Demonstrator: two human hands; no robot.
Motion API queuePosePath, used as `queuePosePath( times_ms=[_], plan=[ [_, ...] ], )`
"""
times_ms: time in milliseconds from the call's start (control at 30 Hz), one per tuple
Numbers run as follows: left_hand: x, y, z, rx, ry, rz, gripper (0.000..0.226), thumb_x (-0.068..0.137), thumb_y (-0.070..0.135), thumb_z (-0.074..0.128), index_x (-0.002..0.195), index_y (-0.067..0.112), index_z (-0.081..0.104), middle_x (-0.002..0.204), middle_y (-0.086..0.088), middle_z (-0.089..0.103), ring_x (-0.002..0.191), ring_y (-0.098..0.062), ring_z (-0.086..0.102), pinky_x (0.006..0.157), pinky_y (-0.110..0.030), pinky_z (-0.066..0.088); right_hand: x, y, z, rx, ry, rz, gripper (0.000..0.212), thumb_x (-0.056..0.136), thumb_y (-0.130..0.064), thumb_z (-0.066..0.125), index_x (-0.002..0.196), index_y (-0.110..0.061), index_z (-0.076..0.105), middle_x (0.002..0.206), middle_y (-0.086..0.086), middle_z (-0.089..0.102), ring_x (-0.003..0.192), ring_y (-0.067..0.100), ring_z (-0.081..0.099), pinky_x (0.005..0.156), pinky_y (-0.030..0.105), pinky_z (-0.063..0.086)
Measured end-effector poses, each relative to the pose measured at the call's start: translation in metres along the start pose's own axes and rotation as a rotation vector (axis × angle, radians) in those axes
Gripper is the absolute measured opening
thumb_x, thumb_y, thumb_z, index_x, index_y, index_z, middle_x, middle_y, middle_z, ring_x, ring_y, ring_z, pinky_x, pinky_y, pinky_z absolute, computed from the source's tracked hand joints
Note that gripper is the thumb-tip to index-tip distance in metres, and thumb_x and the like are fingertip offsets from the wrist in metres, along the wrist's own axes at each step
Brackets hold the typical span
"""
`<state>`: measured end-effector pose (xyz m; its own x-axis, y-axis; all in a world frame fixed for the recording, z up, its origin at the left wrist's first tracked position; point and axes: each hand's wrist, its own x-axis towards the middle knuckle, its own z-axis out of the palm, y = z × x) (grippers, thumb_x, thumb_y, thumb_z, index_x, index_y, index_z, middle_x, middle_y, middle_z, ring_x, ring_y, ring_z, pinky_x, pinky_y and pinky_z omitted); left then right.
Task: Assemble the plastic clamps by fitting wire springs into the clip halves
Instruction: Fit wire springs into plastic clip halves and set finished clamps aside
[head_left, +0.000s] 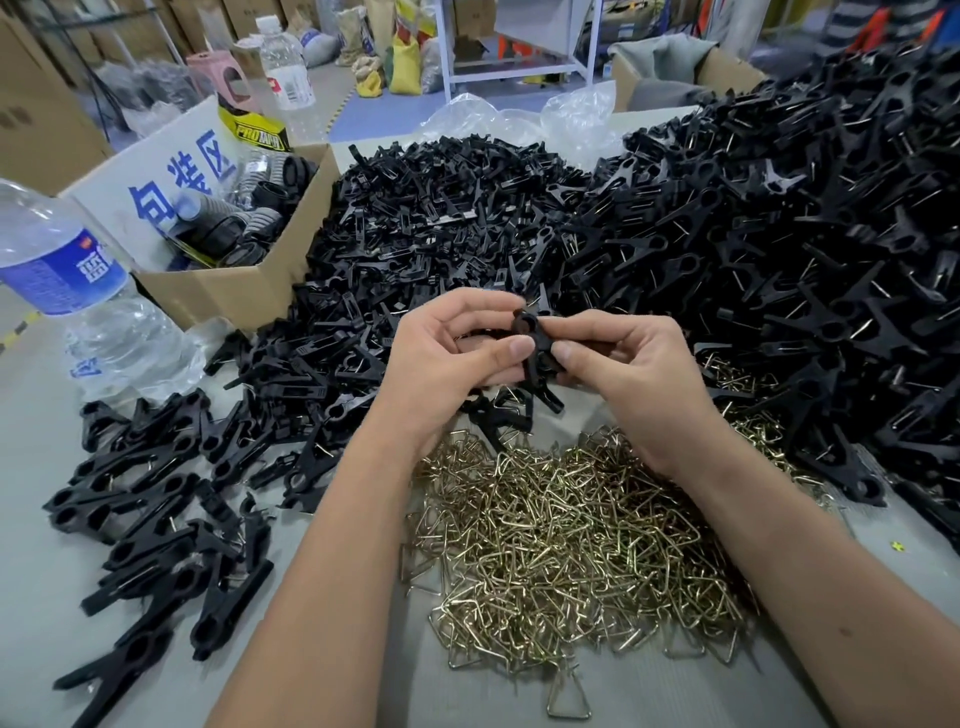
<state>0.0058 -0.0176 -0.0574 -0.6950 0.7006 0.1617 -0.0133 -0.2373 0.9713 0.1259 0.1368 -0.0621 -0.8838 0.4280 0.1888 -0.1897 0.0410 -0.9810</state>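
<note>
Your left hand (457, 353) and right hand (623, 374) both pinch the black clip (535, 353) between them, standing up tall, and the wire springs (561, 540) lie just below both hands.

Water bottle (62, 270) cut by left edge, clamp (535, 353) partly hidden by fingers (511, 345).

Both bare forearms reach forward, converging at centre. Left hand (452, 348) palm turned inward, fingers curled, thumb pressed forward in a pinch. Right hand (631, 374) mirrors it, thumb tip facing left thumb, fingers curled underneath. Hands nearly touching.
</note>
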Motion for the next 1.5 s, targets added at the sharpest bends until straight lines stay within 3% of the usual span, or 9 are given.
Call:
queuePosePath(
  times_ms=[167, 267, 433, 533, 600, 733, 833, 1000, 1500],
  plan=[
    [0.001, 0.006, -0.012, -0.012, -0.036, 0.053, 0.032, 0.074, 0.013, 0.088, 0.104, 0.011, 0.079, 0.106, -0.018, 0.077, 0.093, -0.036, 0.077, 0.074, -0.035, 0.065, 0.008, -0.011, 0.004, -0.068, -0.048, -0.003, 0.021, 0.094, -0.001, 0.071, 0.108, -0.014, 0.079, 0.097, 0.006, 0.08, 0.093, 0.024, 0.078, 0.084, 0.036, 0.064],
    [0.0, 0.007, -0.023, -0.015, 0.083, 0.089, 0.033, 0.068, 0.014, 0.093, 0.096, 0.01, 0.076, 0.101, -0.021, 0.077, 0.089, -0.034, 0.078, 0.072, -0.033, 0.065, 0.018, -0.012, 0.01, -0.483, 0.042, -0.195, 0.014, 0.094, -0.007, 0.074, 0.104, -0.017, 0.078, 0.091, -0.004, 0.077, 0.085, 0.013, 0.074, 0.079, 0.036, 0.064],
    [0.002, 0.007, -0.035, 0.038, 0.25, 0.171, 0.036, 0.067, -0.004, 0.091, 0.094, 0.002, 0.068, 0.099, -0.02, 0.077, 0.087, -0.029, 0.078, 0.073, -0.034, 0.063, 0.031, -0.021, 0.025, -1.069, -0.447, -0.227, 0.023, 0.091, -0.015, 0.078, 0.111, -0.026, 0.08, 0.109, -0.013, 0.06, 0.098, 0.009, 0.06, 0.102, 0.035, 0.052],
    [0.004, 0.007, -0.034, 0.077, 0.293, 0.184, 0.035, 0.066, -0.007, 0.091, 0.081, 0.018, 0.071, 0.101, -0.01, 0.078, 0.096, -0.029, 0.077, 0.085, -0.04, 0.062, 0.036, -0.022, 0.031, -1.147, -0.547, -0.229, 0.015, 0.09, -0.017, 0.08, 0.102, -0.026, 0.083, 0.107, -0.012, 0.059, 0.102, 0.013, 0.061, 0.101, 0.039, 0.05],
    [0.004, 0.005, -0.034, 0.095, 0.303, 0.176, 0.037, 0.067, -0.006, 0.091, 0.077, 0.023, 0.07, 0.1, -0.007, 0.078, 0.099, -0.033, 0.076, 0.09, -0.047, 0.061, 0.036, -0.023, 0.028, -1.093, -0.483, -0.258, 0.01, 0.087, -0.014, 0.082, 0.093, -0.023, 0.083, 0.103, -0.011, 0.063, 0.097, 0.013, 0.063, 0.097, 0.038, 0.053],
    [0.004, 0.004, -0.034, 0.091, 0.283, 0.185, 0.033, 0.068, -0.007, 0.09, 0.084, 0.014, 0.07, 0.093, -0.008, 0.078, 0.091, -0.027, 0.077, 0.081, -0.039, 0.062, 0.031, -0.02, 0.014, -0.81, -0.203, -0.272, 0.011, 0.081, -0.011, 0.087, 0.088, -0.018, 0.084, 0.088, -0.009, 0.073, 0.083, 0.005, 0.069, 0.084, 0.025, 0.058],
    [0.004, 0.004, -0.033, 0.094, 0.274, 0.18, 0.032, 0.068, -0.006, 0.09, 0.085, 0.015, 0.073, 0.094, -0.013, 0.078, 0.092, -0.027, 0.076, 0.084, -0.04, 0.062, 0.024, -0.013, 0.007, -0.59, -0.029, -0.118, 0.009, 0.08, -0.013, 0.088, 0.086, -0.018, 0.083, 0.076, -0.006, 0.076, 0.067, 0.003, 0.069, 0.065, 0.019, 0.057],
    [0.003, 0.003, -0.025, 0.081, 0.178, 0.158, 0.039, 0.065, -0.018, 0.085, 0.08, 0.015, 0.07, 0.092, -0.008, 0.079, 0.09, -0.021, 0.076, 0.078, -0.029, 0.061, 0.012, -0.005, 0.008, 0.11, 0.228, 0.205, 0.007, 0.082, -0.004, 0.082, 0.079, -0.011, 0.081, 0.079, 0.01, 0.073, 0.053, 0.009, 0.051, 0.045, 0.017, 0.042],
    [0.005, -0.004, -0.014, 0.178, 0.066, 0.11, 0.037, 0.064, -0.018, 0.087, 0.083, 0.011, 0.073, 0.098, -0.014, 0.079, 0.094, -0.028, 0.077, 0.078, -0.032, 0.063, 0.01, -0.006, 0.01, 0.179, 0.208, 0.218, 0.017, 0.081, 0.003, 0.081, 0.07, -0.009, 0.08, 0.064, 0.007, 0.069, 0.045, 0.008, 0.045, 0.037, 0.017, 0.033]
  ],
)
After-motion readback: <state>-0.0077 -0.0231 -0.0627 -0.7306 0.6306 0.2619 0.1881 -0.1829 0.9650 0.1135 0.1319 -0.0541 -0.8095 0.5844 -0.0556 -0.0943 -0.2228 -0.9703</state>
